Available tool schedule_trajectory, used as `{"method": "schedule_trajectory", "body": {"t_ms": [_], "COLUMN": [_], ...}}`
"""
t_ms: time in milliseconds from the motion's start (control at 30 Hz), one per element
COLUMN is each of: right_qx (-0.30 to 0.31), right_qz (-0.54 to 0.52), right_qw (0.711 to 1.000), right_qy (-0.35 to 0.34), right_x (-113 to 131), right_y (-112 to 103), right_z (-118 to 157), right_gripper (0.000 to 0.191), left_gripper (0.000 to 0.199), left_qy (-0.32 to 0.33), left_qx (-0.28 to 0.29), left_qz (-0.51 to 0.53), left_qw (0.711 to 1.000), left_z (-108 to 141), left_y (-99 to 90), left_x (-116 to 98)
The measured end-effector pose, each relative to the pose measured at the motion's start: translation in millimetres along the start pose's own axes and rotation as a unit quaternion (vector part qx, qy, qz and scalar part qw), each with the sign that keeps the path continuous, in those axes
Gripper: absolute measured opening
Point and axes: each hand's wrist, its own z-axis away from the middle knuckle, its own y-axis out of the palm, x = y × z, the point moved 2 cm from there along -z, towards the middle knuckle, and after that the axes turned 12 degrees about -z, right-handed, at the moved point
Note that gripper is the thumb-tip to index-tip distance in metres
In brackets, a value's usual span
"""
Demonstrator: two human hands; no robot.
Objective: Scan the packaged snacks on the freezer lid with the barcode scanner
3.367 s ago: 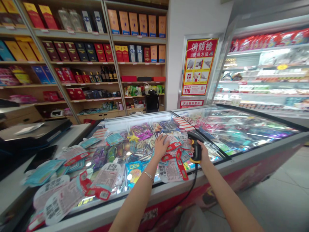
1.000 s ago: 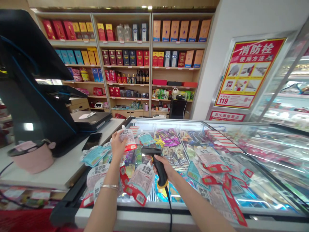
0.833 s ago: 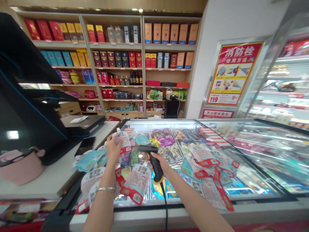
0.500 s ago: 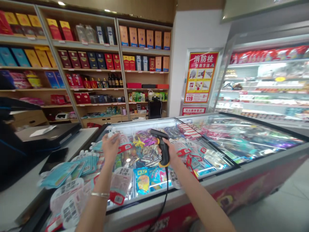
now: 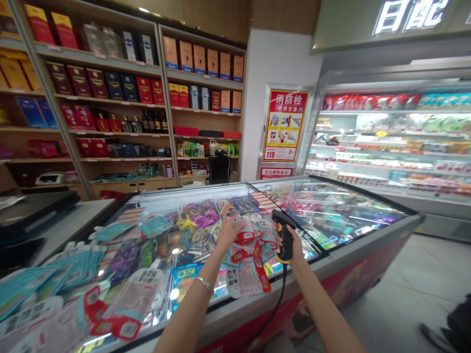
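My right hand (image 5: 293, 243) is wrapped around the handle of a black and yellow barcode scanner (image 5: 284, 236), held above the glass lid of a chest freezer. Its cable hangs down toward the freezer's front edge. To its left, my left hand (image 5: 230, 230) is open, fingers apart, over a pile of clear and red spouted drink pouches (image 5: 246, 279); it is at the pile's upper left edge. Another clear pouch (image 5: 138, 294) with a red base lies nearer on the left. Several light-blue pouches (image 5: 79, 264) overlap at the far left of the lid.
Under the glass of the chest freezer (image 5: 353, 255) lie colourful packets. A grey counter (image 5: 86, 213) adjoins it at left. Shelves of boxed bottles (image 5: 200, 88) stand behind, a lit refrigerated display (image 5: 390, 147) at right. A dark object (image 5: 451, 323) is on the floor, lower right.
My left hand has moved right from the left side of the lid, with a pouch, to the pile, and its fingers have spread. The scanner has shifted right. The view has turned right.
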Motion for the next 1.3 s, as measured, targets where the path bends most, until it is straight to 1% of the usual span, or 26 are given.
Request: {"method": "schedule_trajectory", "body": {"t_ms": [67, 100, 133, 200, 333, 400, 600, 667, 700, 733, 800, 833, 900, 1000, 1067, 1133, 1233, 1300], "right_qx": [-0.015, -0.025, -0.033, -0.045, -0.050, -0.056, -0.078, -0.084, -0.084, -0.073, -0.041, -0.024, 0.006, 0.036, 0.058, 0.086, 0.138, 0.172], "right_qz": [-0.010, -0.014, -0.016, -0.017, -0.029, -0.032, -0.002, 0.013, 0.016, 0.013, -0.005, -0.012, -0.010, 0.014, 0.025, 0.032, 0.040, 0.033], "right_qw": [1.000, 1.000, 0.999, 0.999, 0.997, 0.997, 0.997, 0.996, 0.996, 0.997, 0.999, 0.999, 1.000, 0.999, 0.998, 0.996, 0.986, 0.976], "right_qy": [0.005, 0.005, 0.004, 0.012, 0.047, 0.047, 0.025, 0.025, 0.023, 0.024, -0.009, -0.019, -0.016, -0.010, -0.008, 0.021, 0.090, 0.127], "right_x": [0.5, 0.2, -0.3, -2.0, -5.5, -6.3, -7.8, -6.3, -4.8, -3.1, 2.0, 3.9, 3.8, -9.7, -29.6, -57.4, -106.8, -140.3], "right_y": [-12.2, -15.8, -17.9, -18.4, -15.5, -16.4, -20.8, -18.4, -16.0, -12.2, -1.3, 5.9, 24.2, 60.4, 87.7, 114.1, 148.4, 167.6], "right_z": [-1.8, -3.0, -4.0, -5.0, -3.7, -4.4, -9.4, -6.2, -3.6, -0.8, 4.1, 5.5, 5.5, -0.4, -5.7, -10.5, -15.6, -18.4], "right_gripper": [0.028, 0.029, 0.029, 0.030, 0.032, 0.033, 0.031, 0.030, 0.030, 0.030, 0.030, 0.030, 0.030, 0.031, 0.031, 0.032, 0.035, 0.036], "left_gripper": [0.050, 0.051, 0.052, 0.054, 0.055, 0.056, 0.056, 0.057, 0.059, 0.062, 0.068, 0.071, 0.075, 0.081, 0.082, 0.079, 0.066, 0.053], "left_qy": [0.011, 0.011, 0.013, 0.027, 0.043, 0.045, 0.041, 0.042, 0.048, 0.056, 0.069, 0.072, 0.069, 0.049, 0.032, 0.005, -0.064, -0.130], "left_qx": [0.069, 0.089, 0.097, 0.092, 0.071, 0.071, 0.105, 0.123, 0.125, 0.120, 0.081, 0.052, -0.006, -0.075, -0.115, -0.158, -0.217, -0.248], "left_qz": [-0.029, -0.039, -0.044, -0.045, -0.051, -0.053, -0.069, -0.068, -0.065, -0.062, -0.057, -0.057, -0.060, -0.067, -0.080, -0.107, -0.175, -0.245], "left_qw": [0.997, 0.995, 0.994, 0.994, 0.995, 0.995, 0.991, 0.989, 0.989, 0.989, 0.993, 0.994, 0.996, 0.994, 0.990, 0.982, 0.958, 0.928], "left_z": [4.6, 6.9, 8.9, 11.5, 13.7, 14.8, 14.9, 11.3, 8.7, 5.6, -0.8, -3.3, -5.5, -1.2, 5.3, 14.3, 33.0, 48.2], "left_y": [14.1, 18.0, 20.4, 22.0, 21.8, 22.3, 28.3, 24.5, 18.6, 9.2, -21.0, -41.2, -87.1, -155.9, -194.6, -225.7, -258.4, -271.0], "left_x": [2.0, 4.0, 6.0, 8.6, 10.2, 11.0, 11.4, 11.1, 11.9, 14.0, 22.6, 29.1, 45.6, 76.7, 100.7, 126.4, 164.3, 185.9]}}
